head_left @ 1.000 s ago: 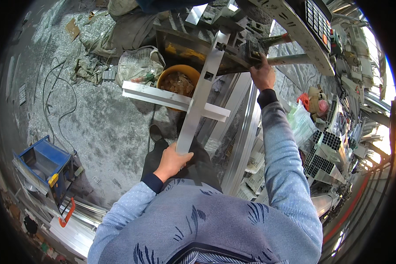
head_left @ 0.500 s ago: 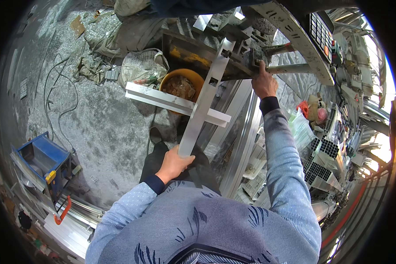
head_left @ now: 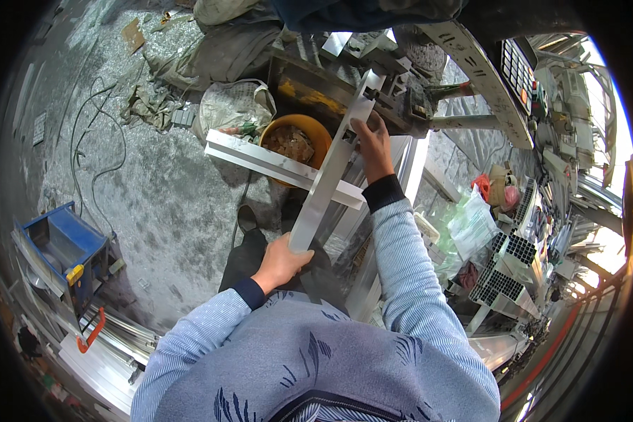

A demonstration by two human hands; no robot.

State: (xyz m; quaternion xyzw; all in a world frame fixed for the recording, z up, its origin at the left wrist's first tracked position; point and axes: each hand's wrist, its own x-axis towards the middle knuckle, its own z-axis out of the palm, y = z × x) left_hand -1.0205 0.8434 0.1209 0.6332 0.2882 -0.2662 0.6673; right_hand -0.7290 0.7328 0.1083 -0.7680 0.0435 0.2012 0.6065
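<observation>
Aluminium strip (head_left: 328,177) slanting from lap up to grey machine (head_left: 373,91), far end hidden among machine parts, left hand (head_left: 280,261) curled around near end, right hand (head_left: 374,144) fingers pressed flat on upper part, crossing profile (head_left: 274,166) beneath, orange bucket (head_left: 318,137) behind.

The floor (head_left: 141,190) is grey concrete, strewn with pale chips. Left of the left hand (head_left: 280,264), a blue box (head_left: 63,246) stands on it, with metal rails (head_left: 112,344) and an orange clamp (head_left: 90,330) lying just below the box. Up and left of the hand, a black cable (head_left: 84,141) loops across the concrete. Above the hand stands an orange bucket (head_left: 295,141) holding scraps, with a white sack (head_left: 232,105) just to its left. Crumpled grey cloth (head_left: 211,53) and a piece of cardboard (head_left: 133,34) lie farther up.
</observation>
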